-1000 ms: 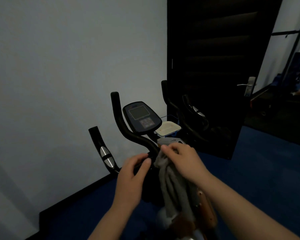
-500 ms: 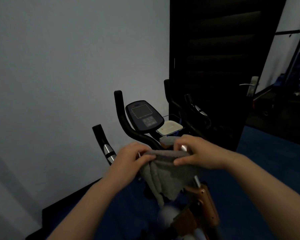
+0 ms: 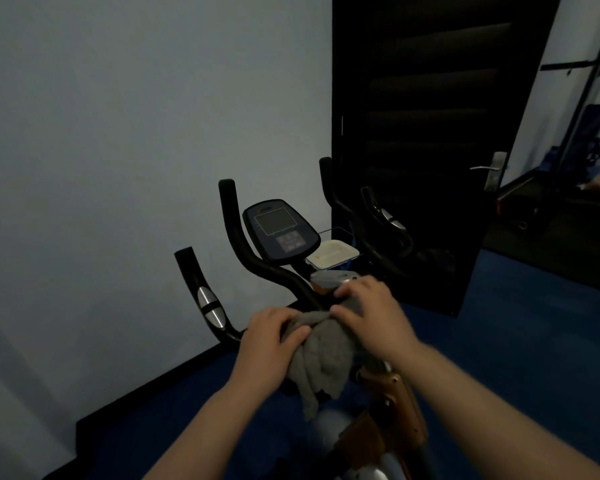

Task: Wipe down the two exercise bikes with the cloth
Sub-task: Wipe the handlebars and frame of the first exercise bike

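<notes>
Black frame and handlebars, that's the exercise bike (image 3: 257, 265) we're standing over, parked against the pale wall with a dark door just behind it. Only this one bike is clearly in front of us, so we can't say where the second one is from here.

Looks to us like we're at the bunch-up-the-cloth stage, right at the middle of the handlebars below the console (image 3: 280, 233), not really mid-swipe yet. Next move, we reckon, is to get a flat pad of fabric under the palm and run it out along a bar or up over the console, keeping the loose tail from snagging on the stem.

Grey cloth (image 3: 323, 358) is draped over the centre of the handlebars, wadded and wrinkly at the top, with a ragged tail hanging down in front of the bike's stem. Looks soft and floppy, towel-ish.

Our left hand (image 3: 269, 336) has its fingers curled around the cloth's upper left edge. Our right hand (image 3: 369, 310) has its grip pinching the top fold, just below the console.
</notes>
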{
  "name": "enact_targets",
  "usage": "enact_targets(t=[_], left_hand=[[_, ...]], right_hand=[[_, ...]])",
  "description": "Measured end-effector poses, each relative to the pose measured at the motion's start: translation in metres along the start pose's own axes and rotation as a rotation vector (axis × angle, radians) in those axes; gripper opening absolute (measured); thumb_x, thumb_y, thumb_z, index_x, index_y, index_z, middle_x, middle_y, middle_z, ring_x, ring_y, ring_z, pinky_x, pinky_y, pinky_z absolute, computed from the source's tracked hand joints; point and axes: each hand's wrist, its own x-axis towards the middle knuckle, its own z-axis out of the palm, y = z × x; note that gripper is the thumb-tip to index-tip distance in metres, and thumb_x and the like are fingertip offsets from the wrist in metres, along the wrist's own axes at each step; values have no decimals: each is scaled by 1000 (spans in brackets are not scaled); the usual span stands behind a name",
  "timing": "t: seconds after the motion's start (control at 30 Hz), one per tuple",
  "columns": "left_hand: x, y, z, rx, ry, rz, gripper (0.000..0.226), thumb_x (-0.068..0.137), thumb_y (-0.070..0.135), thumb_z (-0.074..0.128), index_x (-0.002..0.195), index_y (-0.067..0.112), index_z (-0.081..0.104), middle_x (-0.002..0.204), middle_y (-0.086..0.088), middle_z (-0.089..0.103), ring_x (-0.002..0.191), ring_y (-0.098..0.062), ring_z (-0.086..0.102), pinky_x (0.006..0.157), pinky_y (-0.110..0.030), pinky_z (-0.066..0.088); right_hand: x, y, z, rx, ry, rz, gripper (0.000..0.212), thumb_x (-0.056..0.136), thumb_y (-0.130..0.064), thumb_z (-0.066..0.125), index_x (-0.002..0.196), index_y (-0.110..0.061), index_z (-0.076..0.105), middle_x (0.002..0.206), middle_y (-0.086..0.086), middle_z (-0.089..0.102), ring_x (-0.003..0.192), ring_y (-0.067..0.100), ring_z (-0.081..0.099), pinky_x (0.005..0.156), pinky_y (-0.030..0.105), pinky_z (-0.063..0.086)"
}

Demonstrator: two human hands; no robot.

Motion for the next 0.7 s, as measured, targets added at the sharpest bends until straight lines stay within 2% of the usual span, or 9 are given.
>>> enact_targets(t=[0.03,0.1,0.17,0.2,0.3,0.4,0.53,0.6,0.7], left_hand=[[-3,-4,4,-28,11,-18,8,94,33,59,99,32,65,97,12,63,95,-3,56,86,-30,47],[-7,-9,12,-121,40,-61,18,97,37,51,106,31,66,100,12,64,96,0,57,87,-28,48],[-10,-9,21,-218,113,-126,27,100,37,42,109,27,66,103,7,64,96,-2,59,88,-28,48],[-12,-7,25,-282,156,-167,28,102,34,40,108,25,66,103,5,65,96,-4,60,88,-28,48],[-16,-2,37,-463,227,-267,25,103,26,41,102,24,67,98,1,68,93,-11,64,82,-27,49],[-19,-2,38,-547,198,-294,22,101,22,46,98,27,67,93,6,71,89,-6,66,73,-18,47],[-20,-8,31,-559,107,-257,19,99,22,51,103,30,68,95,14,71,91,-2,66,73,-14,48],[-21,-9,29,-543,70,-245,18,99,24,51,105,31,66,96,13,71,92,-3,66,74,-15,50],[-21,-8,32,-515,96,-266,18,100,25,49,106,31,65,98,8,71,91,-4,66,80,-26,53]], right_hand=[[-6,-2,13,64,57,39,18,92,-44,58,102,-29,61,107,-16,52,102,2,49,83,25,46],[-14,-12,38,244,56,143,24,95,-49,48,96,-28,58,100,-11,54,94,4,53,70,20,43],[-20,-23,62,233,66,208,34,95,-57,36,97,-28,54,103,-8,50,100,8,46,72,24,39],[-22,-28,70,189,120,213,37,93,-59,33,96,-29,53,102,-8,48,100,9,43,73,27,39],[-29,-33,76,199,243,170,30,94,-56,38,88,-29,51,92,-10,50,88,8,51,70,30,46],[-39,-22,74,159,204,128,27,97,-52,38,92,-27,48,88,-9,52,78,9,56,66,32,48],[-46,-17,79,69,215,134,22,97,-54,26,91,-35,36,87,-11,52,71,5,56,60,31,47],[-28,-16,67,-69,125,45,27,100,-52,25,91,-31,39,86,-7,59,73,12,61,60,31,44],[-1,-20,47,-254,-72,-66,25,104,-37,36,111,-20,53,98,6,64,84,25,64,65,33,50]])
